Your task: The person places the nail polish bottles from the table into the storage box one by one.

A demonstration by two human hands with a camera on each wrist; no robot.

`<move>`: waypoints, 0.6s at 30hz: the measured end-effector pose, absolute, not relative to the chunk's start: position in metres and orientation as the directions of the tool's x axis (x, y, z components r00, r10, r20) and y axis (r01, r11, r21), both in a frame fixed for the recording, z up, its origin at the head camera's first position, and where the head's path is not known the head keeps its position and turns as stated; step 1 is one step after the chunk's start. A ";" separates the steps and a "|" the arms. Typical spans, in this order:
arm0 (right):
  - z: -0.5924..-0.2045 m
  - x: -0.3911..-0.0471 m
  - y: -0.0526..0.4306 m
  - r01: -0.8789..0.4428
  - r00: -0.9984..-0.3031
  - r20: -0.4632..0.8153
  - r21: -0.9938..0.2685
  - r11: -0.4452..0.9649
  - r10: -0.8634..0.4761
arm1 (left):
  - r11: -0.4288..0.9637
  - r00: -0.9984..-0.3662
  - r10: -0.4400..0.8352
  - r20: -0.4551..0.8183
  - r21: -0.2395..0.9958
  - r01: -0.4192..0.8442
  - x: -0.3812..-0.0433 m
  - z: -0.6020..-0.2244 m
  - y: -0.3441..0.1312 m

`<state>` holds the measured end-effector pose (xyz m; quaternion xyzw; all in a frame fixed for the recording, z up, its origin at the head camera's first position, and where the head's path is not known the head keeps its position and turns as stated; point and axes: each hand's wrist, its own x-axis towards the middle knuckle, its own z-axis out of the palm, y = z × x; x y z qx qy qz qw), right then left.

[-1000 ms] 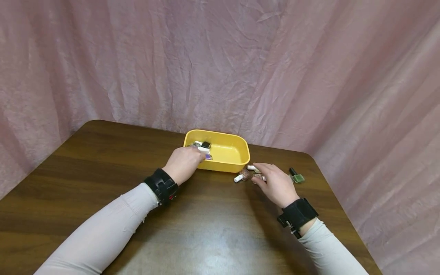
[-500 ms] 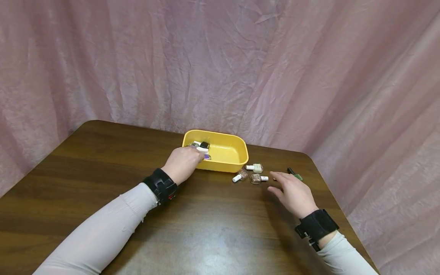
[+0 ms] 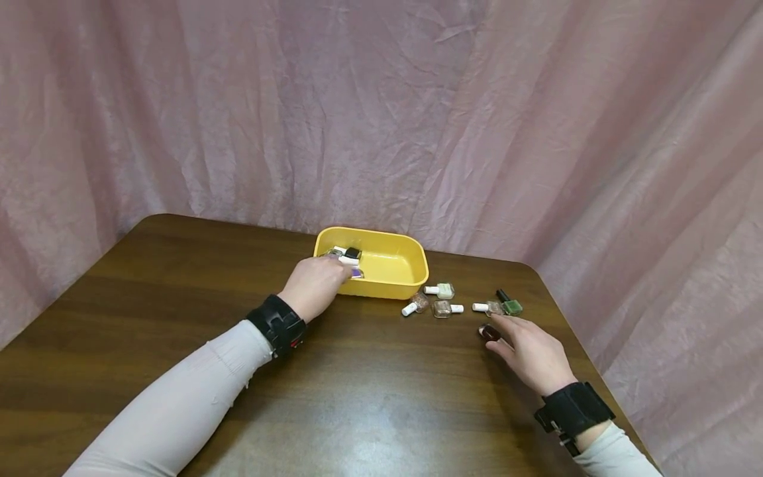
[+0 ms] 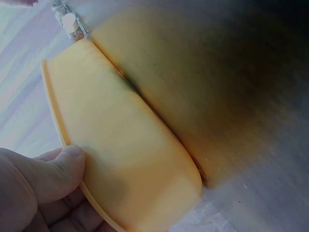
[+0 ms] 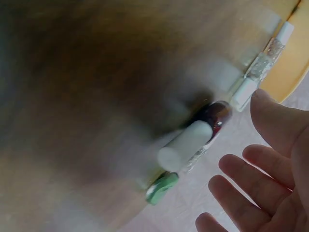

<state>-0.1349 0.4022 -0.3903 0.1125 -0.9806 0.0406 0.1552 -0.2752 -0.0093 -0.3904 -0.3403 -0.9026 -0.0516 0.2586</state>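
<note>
My left hand (image 3: 314, 285) grips the near left rim of a yellow plastic bin (image 3: 384, 289); in the left wrist view the thumb (image 4: 72, 159) lies on the outer wall and the fingers go over the rim. My right hand (image 3: 536, 354), fingers extended and spread, is beside a dark red nail polish bottle (image 3: 490, 333) lying on the table. In the right wrist view that bottle (image 5: 219, 115) shows a white cap, and nothing is between the thumb and fingers. Behind it lie a glitter nail polish bottle (image 3: 495, 308) and a green one (image 3: 512, 307) with a black cap.
Between bin and right hand lie a pale nail polish bottle (image 3: 445, 291) and two glitter bottles, one nearer the bin (image 3: 420, 303) and one to its right (image 3: 442, 309). Several bottles lie in the bin's left end. A pink curtain (image 3: 381, 119) hangs behind the wooden table (image 3: 357, 371).
My right hand has moved right and toward me, away from the bottles by the bin, uncovering them and the dark red one. The left hand stays on the bin's rim.
</note>
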 end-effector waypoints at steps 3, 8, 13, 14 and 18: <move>-0.394 -0.132 0.407 -0.226 -0.927 0.316 -0.042 0.973 -0.201 | 0.765 -0.643 0.584 0.495 -0.072 0.640 -0.275 -0.391 -0.009; -0.398 -0.129 0.411 -0.216 -0.931 0.308 -0.032 0.976 -0.196 | 0.764 -0.643 0.586 0.493 -0.071 0.642 -0.274 -0.390 -0.010; -0.401 -0.129 0.413 -0.201 -0.933 0.306 -0.010 0.980 -0.188 | 0.762 -0.637 0.591 0.495 -0.081 0.643 -0.275 -0.392 -0.011; -0.401 -0.130 0.413 -0.196 -0.934 0.305 -0.006 0.981 -0.184 | 0.762 -0.636 0.590 0.497 -0.083 0.642 -0.275 -0.392 -0.011; -0.401 -0.129 0.412 -0.173 -0.942 0.291 0.006 0.985 -0.167 | 0.762 -0.635 0.588 0.502 -0.079 0.643 -0.275 -0.392 -0.010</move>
